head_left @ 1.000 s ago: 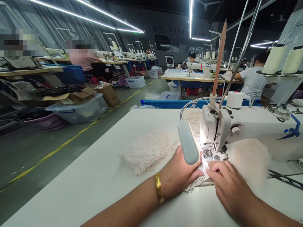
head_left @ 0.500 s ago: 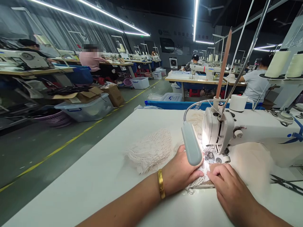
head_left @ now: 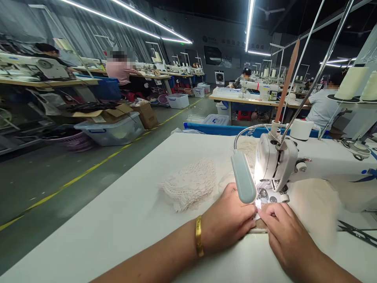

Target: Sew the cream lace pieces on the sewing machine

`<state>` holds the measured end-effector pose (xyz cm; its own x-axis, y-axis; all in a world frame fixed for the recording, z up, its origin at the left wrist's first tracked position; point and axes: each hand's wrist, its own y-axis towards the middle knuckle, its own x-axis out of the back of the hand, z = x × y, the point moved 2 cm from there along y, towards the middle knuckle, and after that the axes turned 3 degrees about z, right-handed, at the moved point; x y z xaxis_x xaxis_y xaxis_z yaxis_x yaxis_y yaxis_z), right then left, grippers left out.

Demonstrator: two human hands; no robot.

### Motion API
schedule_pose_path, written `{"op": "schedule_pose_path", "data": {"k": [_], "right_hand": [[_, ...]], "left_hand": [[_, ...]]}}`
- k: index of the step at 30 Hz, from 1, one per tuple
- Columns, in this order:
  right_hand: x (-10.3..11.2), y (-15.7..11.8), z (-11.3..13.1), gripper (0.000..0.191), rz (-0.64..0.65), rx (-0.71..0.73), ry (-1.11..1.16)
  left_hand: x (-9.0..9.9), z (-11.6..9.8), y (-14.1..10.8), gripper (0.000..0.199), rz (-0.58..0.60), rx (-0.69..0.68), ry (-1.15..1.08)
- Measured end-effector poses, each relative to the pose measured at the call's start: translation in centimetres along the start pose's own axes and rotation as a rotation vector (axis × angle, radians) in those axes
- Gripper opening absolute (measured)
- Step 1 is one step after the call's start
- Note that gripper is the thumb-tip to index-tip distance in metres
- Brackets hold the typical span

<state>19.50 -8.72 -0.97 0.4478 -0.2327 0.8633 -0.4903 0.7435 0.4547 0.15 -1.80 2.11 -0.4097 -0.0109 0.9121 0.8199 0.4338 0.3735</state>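
- A long workshop under strip lights, rows of benches with other people seated at them; the near surface is a white table (head_left: 118, 220) carrying a white sewing machine (head_left: 309, 165).
- Directly in front of the machine's needle, both hands press a small piece of cream lace (head_left: 255, 220) flat on the table. The left hand (head_left: 228, 220) lies palm down on it, fingers bent and pinching its edge; the right hand (head_left: 284, 232) holds it down with flat fingertips, not clenched.
- Judging by where the lace lies, most of it has already gone through: a heap of lace (head_left: 191, 182) rests to the left of the machine, and more shows behind the machine head. Only the short end under the hands seems left.
- The grey lamp (head_left: 244, 177) clipped before the machine head hides the needle and presser foot, and its glare washes out the seam.
- Black scissors (head_left: 357, 232), right of the machine, are cut off by the picture's edge.
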Motion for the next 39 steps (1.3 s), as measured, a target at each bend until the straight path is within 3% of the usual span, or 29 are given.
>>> {"op": "schedule_pose_path", "data": {"k": [4,7,14,19,24,29,39], "right_hand": [[0.3,0.1,0.0,0.031,-0.006,-0.018,0.040],[0.4,0.0,0.1,0.028,-0.015,-0.018,0.049],[0.1,-0.1,0.2,0.044,-0.007,-0.009,0.062],[0.3,0.0,0.2,0.033,-0.024,-0.020,0.067],[0.3,0.2,0.4,0.041,-0.003,-0.008,0.051],[0.4,0.2,0.4,0.035,0.010,-0.017,0.064],[0.5,0.2,0.4,0.031,0.006,-0.004,0.081]], "left_hand": [[-0.3,-0.4,-0.1,0.030,-0.062,-0.008,-0.004],[-0.4,0.0,-0.1,0.026,-0.066,0.026,-0.091],[0.2,0.3,0.0,0.029,-0.073,0.083,-0.136],[0.1,0.5,0.2,0.034,-0.083,0.136,-0.175],[-0.3,0.7,0.4,0.030,-0.035,0.190,-0.256],[-0.1,0.9,0.4,0.034,-0.061,0.242,-0.288],[-0.2,-0.7,0.2,0.034,-0.097,-0.059,-0.077]]}}
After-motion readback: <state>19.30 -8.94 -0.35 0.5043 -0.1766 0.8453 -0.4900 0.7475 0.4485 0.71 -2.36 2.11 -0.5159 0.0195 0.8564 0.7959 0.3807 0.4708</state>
